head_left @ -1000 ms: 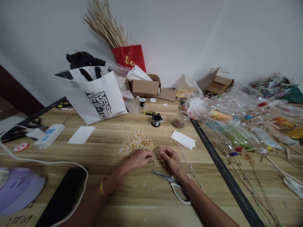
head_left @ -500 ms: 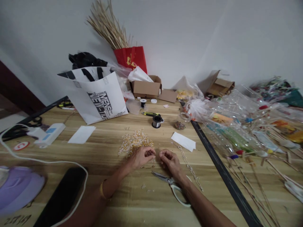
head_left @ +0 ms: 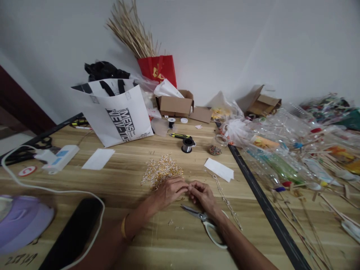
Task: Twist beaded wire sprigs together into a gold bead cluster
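Observation:
My left hand [head_left: 172,190] and my right hand [head_left: 200,192] meet fingertip to fingertip over the table, both closed in a pinch. Whatever lies between the fingers is too small to make out. Just behind my left hand spreads a heap of gold and clear beads [head_left: 161,169]. White-handled scissors [head_left: 203,217] lie with partly parted blades under and beside my right wrist. To the right of that hand a beaded chain [head_left: 225,200] stretches along the wood. A few tiny clear pieces [head_left: 171,222] rest nearer to me.
Behind the beads are a wire spool [head_left: 187,145], a yellow-black cutter [head_left: 180,135] and a jar of beads [head_left: 215,150]. Plastic bottles and bags [head_left: 275,150] crowd the right side. A white paper bag [head_left: 118,116], a power strip [head_left: 63,159] and a white cable [head_left: 70,193] are left.
My left hand has moved right and turned its back upward, so its fingertips now meet those of my right hand. The right hand has barely moved.

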Demonstrator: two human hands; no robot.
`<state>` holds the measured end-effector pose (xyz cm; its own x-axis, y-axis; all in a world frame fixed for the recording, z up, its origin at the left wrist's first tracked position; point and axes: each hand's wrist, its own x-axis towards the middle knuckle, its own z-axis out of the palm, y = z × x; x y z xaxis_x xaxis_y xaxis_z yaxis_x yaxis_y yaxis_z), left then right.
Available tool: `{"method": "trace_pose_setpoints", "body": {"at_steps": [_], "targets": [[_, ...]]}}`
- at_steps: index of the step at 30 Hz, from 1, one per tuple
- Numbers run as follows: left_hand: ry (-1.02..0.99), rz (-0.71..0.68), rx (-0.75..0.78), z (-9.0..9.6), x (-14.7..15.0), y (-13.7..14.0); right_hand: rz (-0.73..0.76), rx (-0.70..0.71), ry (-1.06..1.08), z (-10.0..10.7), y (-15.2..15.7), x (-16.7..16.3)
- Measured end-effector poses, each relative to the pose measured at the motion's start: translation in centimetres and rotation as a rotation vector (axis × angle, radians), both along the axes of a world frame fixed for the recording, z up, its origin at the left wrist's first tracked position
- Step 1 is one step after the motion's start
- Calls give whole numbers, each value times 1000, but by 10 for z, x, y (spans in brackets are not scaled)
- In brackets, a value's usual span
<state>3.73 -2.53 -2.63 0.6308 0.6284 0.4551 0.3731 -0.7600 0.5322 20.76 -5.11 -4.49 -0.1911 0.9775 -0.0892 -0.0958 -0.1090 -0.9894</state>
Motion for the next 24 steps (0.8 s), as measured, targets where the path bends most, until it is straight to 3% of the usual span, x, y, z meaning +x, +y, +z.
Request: {"method": "trace_pose_setpoints", "body": {"at_steps": [11,19,24], "targets": [[-1,60,37,2,1,-4,-12,22,-44,1,-1,-2],[-20,102,17,-11,3,0,-101,193,-252,1,-6,-4],[-68,146,-83,-10,5,0,-110,238,-301,1,-7,-4]]}}
